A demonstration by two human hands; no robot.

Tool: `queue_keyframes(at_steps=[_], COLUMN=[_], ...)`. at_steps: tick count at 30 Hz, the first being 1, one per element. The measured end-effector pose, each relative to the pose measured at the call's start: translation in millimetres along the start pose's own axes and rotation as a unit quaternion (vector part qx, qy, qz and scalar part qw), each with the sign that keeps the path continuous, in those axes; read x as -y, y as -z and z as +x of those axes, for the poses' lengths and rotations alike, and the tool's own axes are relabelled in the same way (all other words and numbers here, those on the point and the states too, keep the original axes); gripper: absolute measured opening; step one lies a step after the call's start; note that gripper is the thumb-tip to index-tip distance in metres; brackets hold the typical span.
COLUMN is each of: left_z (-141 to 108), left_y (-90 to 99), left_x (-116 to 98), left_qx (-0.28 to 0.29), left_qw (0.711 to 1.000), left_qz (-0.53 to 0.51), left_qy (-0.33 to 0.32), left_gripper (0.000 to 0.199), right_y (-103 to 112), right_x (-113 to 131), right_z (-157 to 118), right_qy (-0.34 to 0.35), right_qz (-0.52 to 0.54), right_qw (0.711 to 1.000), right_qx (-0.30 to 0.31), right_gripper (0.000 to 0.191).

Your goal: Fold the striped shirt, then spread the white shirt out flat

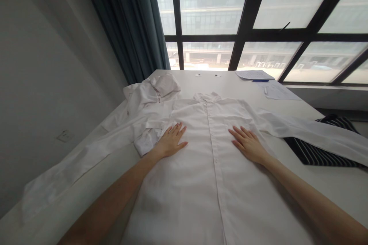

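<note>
A white button-up shirt lies spread front side up, its collar at the far end and both sleeves stretched out to the sides. My left hand rests flat on the left chest area, fingers spread. On the opposite side of the button placket, my right hand also lies palm down with its fingers extended. Neither hand grasps the fabric. Just beyond the left sleeve is a crumpled heap of white cloth, and a folded whitish cloth shows beside my left wrist.
The white table reaches toward large windows. Papers and a blue pen sit at the far right. A black striped cloth lies partly under the right sleeve. A dark curtain and a wall border the left.
</note>
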State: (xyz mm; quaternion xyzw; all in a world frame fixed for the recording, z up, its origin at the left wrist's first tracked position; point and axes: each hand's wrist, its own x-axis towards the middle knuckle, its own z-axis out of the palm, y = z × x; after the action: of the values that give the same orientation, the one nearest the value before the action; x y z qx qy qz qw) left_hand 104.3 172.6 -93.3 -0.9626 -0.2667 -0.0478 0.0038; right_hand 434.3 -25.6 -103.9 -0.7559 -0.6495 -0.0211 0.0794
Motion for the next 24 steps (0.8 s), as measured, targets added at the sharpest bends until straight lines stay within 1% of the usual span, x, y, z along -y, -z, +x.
queue_keyframes(at_steps=[2,4,5,8,10,14,19,22,24], left_z=[-3.4,-8.0,-10.4,-16.8,-19.3,-19.9,-19.9,-22.1,-22.7], left_y=[2.2,3.9,4.6,7.0,9.3,14.7,17.6,17.8,18.2], left_x=[-6.0,-15.4,-20.9,-36.4,-42.9,-45.5,-44.8,-44.4,-42.7], left_qx=[-0.002,-0.008,-0.009,0.001,0.011,0.03,0.035,0.041,0.035], left_qw=[1.0,1.0,1.0,0.999,0.998,0.997,0.997,0.996,0.996], left_qz=[0.006,0.008,0.004,-0.015,-0.025,-0.04,-0.049,-0.052,-0.053], left_qy=[0.007,0.003,-0.006,-0.041,-0.056,-0.057,-0.051,-0.055,-0.062], left_gripper=[0.064,0.062,0.061,0.061,0.06,0.057,0.058,0.059,0.058], right_y=[3.8,8.7,10.9,14.3,14.3,16.3,25.1,30.0,34.6], right_x=[5.2,16.5,24.2,49.8,63.5,77.5,94.9,104.1,103.7], right_z=[-1.8,-5.2,-7.8,-17.7,-24.4,-36.0,-58.3,-71.7,-73.5], right_qy=[-0.009,0.0,0.017,0.1,0.133,0.147,0.219,0.223,0.225], right_qz=[-0.005,-0.005,-0.001,0.027,0.043,0.048,0.081,0.104,0.124], right_qw=[1.0,1.0,1.0,0.994,0.989,0.987,0.969,0.965,0.96], right_qx=[0.006,0.009,0.011,0.031,0.045,0.047,0.081,0.094,0.11], right_gripper=[0.053,0.053,0.054,0.054,0.054,0.055,0.053,0.053,0.052])
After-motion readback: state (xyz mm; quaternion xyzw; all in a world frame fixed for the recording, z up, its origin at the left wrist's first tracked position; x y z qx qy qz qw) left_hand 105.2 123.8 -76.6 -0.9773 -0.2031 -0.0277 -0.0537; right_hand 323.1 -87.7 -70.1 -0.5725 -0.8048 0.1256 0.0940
